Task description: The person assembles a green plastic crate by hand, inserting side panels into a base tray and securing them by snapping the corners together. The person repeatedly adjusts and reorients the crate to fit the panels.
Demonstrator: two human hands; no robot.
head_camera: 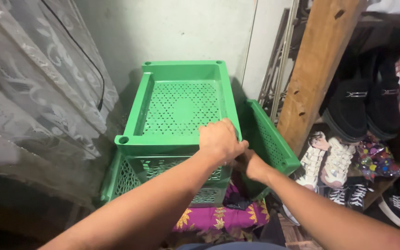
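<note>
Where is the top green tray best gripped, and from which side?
By its thick front rim, from the near side. The top green tray lies flat and open upward, its solid rim facing the person; the floor is perforated and offers no hold. The left hand already grips the front right corner from above. The right hand sits lower, half hidden; its grip is unclear.

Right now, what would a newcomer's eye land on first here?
The bright green crate at centre, against the wall, with the left hand gripping its front right corner. The right hand reaches just below, beside a second green tray leaning on its right. Shoes fill the shelves at right.
</note>
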